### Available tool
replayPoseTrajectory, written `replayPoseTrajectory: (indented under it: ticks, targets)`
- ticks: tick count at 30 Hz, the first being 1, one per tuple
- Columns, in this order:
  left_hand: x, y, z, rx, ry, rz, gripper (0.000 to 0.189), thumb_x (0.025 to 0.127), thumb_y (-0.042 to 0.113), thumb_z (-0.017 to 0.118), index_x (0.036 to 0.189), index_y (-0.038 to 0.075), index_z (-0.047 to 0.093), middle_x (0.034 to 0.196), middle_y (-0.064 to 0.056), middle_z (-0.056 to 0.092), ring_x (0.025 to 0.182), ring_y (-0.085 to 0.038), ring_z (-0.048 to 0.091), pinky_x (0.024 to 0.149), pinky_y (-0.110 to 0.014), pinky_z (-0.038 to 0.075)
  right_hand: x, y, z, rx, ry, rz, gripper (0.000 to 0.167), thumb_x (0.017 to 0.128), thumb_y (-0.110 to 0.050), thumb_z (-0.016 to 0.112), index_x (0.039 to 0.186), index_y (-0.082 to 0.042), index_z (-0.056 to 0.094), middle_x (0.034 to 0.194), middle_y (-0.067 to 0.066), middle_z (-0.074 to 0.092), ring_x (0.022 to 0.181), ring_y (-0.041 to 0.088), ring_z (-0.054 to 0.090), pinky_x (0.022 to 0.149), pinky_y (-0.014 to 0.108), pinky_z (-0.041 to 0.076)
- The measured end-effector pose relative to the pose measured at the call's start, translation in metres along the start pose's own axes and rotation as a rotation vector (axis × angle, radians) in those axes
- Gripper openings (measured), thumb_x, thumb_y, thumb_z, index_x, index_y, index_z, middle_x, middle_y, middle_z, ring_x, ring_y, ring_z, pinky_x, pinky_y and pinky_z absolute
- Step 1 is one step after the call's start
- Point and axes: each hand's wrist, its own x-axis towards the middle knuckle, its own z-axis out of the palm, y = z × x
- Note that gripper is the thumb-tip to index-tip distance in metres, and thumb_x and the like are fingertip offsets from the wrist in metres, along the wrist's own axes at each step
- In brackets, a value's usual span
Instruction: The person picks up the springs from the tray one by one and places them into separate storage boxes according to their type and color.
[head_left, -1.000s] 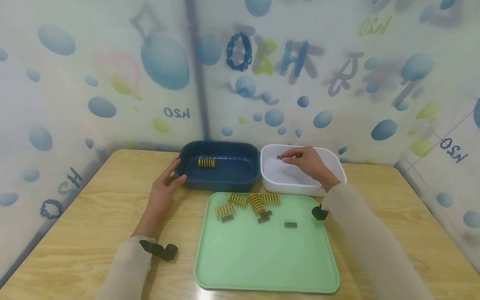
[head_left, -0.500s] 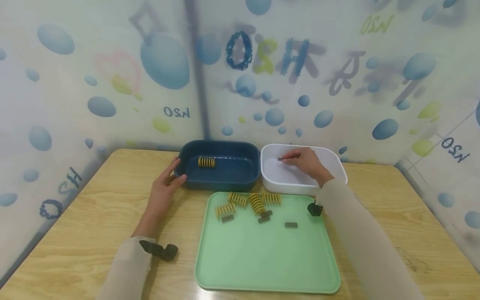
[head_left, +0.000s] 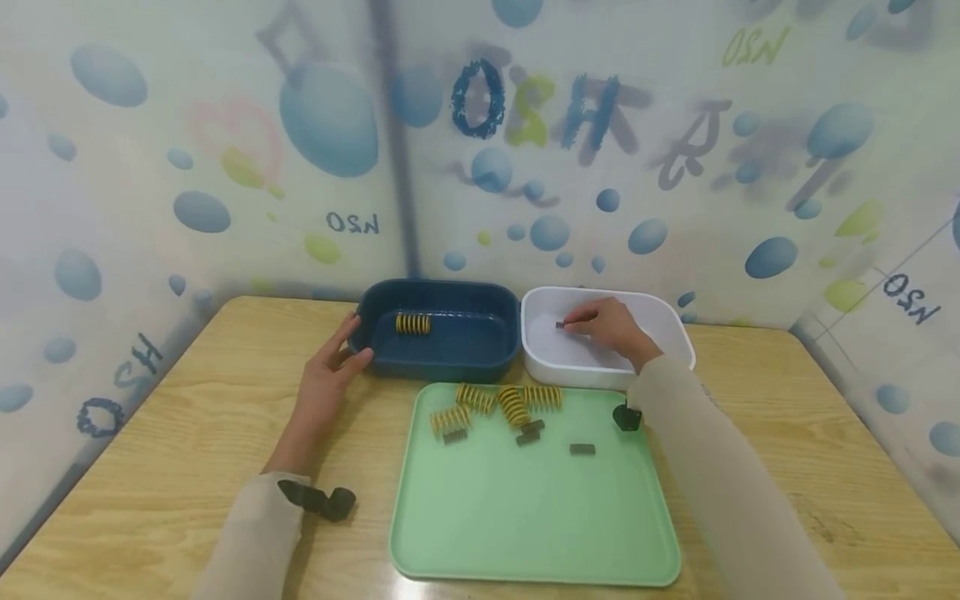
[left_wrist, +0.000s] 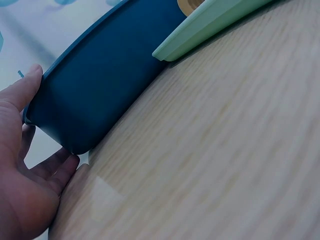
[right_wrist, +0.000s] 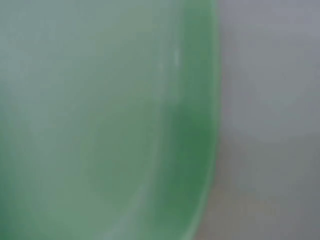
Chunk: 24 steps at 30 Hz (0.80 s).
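My left hand [head_left: 330,375] rests against the left end of a dark blue bin [head_left: 442,371]. In the left wrist view its thumb and fingers span the bin's end, fairly straight. One yellow coil spring [head_left: 413,324] lies inside that bin. Over the inside of a white bin [head_left: 577,377], my right hand [head_left: 609,323] pinches a small dark spring [head_left: 560,325] between thumb and fingertips; whether the spring touches the bin's floor, I cannot tell. The right wrist view is blurred and shows the tray's edge, not the hand.
A green tray [head_left: 525,517] lies in front of the bins on the wooden table [head_left: 172,433]. Along its far part lie several yellow springs [head_left: 513,407] and several small dark springs [head_left: 582,449]. A patterned wall [head_left: 480,225] stands behind the bins.
My right hand has come slightly down and nearer inside the white bin, with the small dark spring in its pinch. The right sleeve has shifted a little left. My left hand has stayed put.
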Motion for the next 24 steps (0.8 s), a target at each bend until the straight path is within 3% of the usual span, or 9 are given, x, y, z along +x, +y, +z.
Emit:
replayPoseTrajectory:
  ticks: [13, 24]
  targets:
    - [0.0010, -0.0012, 0.0000, -0.009, -0.010, 0.001, 0.061, 0.095, 0.011, 0.060, 0.148, 0.003, 0.032, 0.158, -0.006, 0.016, 0.133, -0.043, 0.032, 0.088, -0.011, 0.042, 0.0040, 0.0040, 0.0047, 0.000, -0.048, 0.030, 0.020, 0.083, -0.017, 0.076, 0.101, -0.010, 0.075, 0.105, 0.007, 0.070, 0.107, 0.025, 0.056, 0.097, 0.040, 0.040]
    - [-0.0001, -0.0005, -0.0008, 0.019, 0.001, 0.004, 0.059, 0.096, 0.012, 0.060, 0.147, 0.003, 0.033, 0.158, -0.007, 0.017, 0.133, -0.040, 0.033, 0.088, -0.010, 0.041, 0.0033, 0.0029, 0.0044, -0.006, -0.072, 0.046, 0.021, 0.084, -0.019, 0.075, 0.104, -0.012, 0.073, 0.107, 0.007, 0.069, 0.107, 0.026, 0.056, 0.099, 0.043, 0.039]
